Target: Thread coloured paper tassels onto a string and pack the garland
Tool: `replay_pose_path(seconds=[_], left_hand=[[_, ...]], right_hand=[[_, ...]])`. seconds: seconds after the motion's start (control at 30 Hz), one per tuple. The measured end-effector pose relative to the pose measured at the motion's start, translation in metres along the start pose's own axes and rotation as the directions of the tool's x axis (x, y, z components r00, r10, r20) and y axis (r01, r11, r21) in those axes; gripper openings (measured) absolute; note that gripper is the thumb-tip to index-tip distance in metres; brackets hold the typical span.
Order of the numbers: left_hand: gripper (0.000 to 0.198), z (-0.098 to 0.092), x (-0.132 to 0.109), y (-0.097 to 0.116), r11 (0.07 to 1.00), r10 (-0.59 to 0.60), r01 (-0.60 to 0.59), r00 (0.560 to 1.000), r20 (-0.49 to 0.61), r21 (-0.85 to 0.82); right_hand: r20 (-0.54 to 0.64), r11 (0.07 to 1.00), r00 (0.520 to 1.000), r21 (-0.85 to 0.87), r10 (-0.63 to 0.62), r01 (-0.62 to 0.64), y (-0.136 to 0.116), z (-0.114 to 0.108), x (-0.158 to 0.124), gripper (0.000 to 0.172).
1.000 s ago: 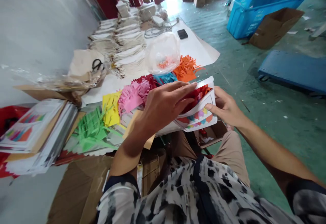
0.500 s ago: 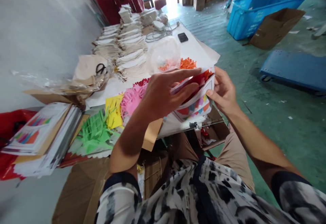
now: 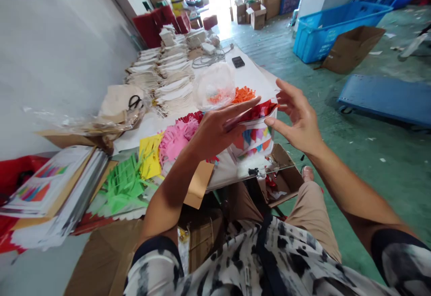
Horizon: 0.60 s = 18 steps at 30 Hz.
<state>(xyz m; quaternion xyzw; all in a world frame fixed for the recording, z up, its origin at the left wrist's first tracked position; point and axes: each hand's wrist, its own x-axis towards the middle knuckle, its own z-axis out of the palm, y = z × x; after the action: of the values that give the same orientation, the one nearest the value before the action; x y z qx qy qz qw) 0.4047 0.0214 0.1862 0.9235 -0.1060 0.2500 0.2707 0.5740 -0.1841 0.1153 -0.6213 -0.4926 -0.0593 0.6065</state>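
A packet point(image 3: 254, 139) printed with coloured flags stands at the near table edge, its mouth facing up with red paper point(image 3: 258, 111) inside. My left hand point(image 3: 218, 130) holds its left side, fingers along the far side and thumb on the near side. At the right end of the packet, my right hand point(image 3: 298, 116) is open with fingers spread; its thumb tip is at the near rim, and I cannot tell if it touches. Beyond the packet lie orange shredded paper point(image 3: 245, 94) and a clear plastic bag point(image 3: 214, 87). Pink paper tassels point(image 3: 178, 139) lie left of my left hand.
Yellow paper point(image 3: 150, 156), green paper strips point(image 3: 124, 181) and a stack of printed sheets point(image 3: 50, 183) lie leftward. Stacked white bundles point(image 3: 173, 73) fill the table's back. An open carton point(image 3: 286, 174) sits below the edge; a blue trolley point(image 3: 384, 100) stands on the floor.
My right hand has loosened from the packet's right edge and its fingers have spread. My left hand stays on the packet. The view has tilted up slightly.
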Motion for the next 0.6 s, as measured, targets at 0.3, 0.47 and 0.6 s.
replay_pose_path(seconds=[0.3, 0.47, 0.6], left_hand=[[0.044, 0.005, -0.006, -0.018, 0.983, 0.109, -0.109, 0.994, -0.005, -0.145], [0.037, 0.014, -0.003, -0.021, 0.984, 0.07, -0.076, 0.997, -0.045, -0.159], [0.034, 0.02, -0.002, -0.025, 0.982, 0.047, -0.055, 0.998, -0.047, -0.181]], right_hand=[[-0.136, 0.999, 0.99, -0.021, -0.045, 0.043, -0.005, -0.006, 0.006, 0.023], [-0.098, 0.998, 0.994, -0.024, 0.047, -0.05, -0.006, -0.011, 0.014, 0.03], [-0.062, 0.994, 0.993, 0.056, 0.101, -0.097, -0.005, -0.016, 0.012, 0.029]])
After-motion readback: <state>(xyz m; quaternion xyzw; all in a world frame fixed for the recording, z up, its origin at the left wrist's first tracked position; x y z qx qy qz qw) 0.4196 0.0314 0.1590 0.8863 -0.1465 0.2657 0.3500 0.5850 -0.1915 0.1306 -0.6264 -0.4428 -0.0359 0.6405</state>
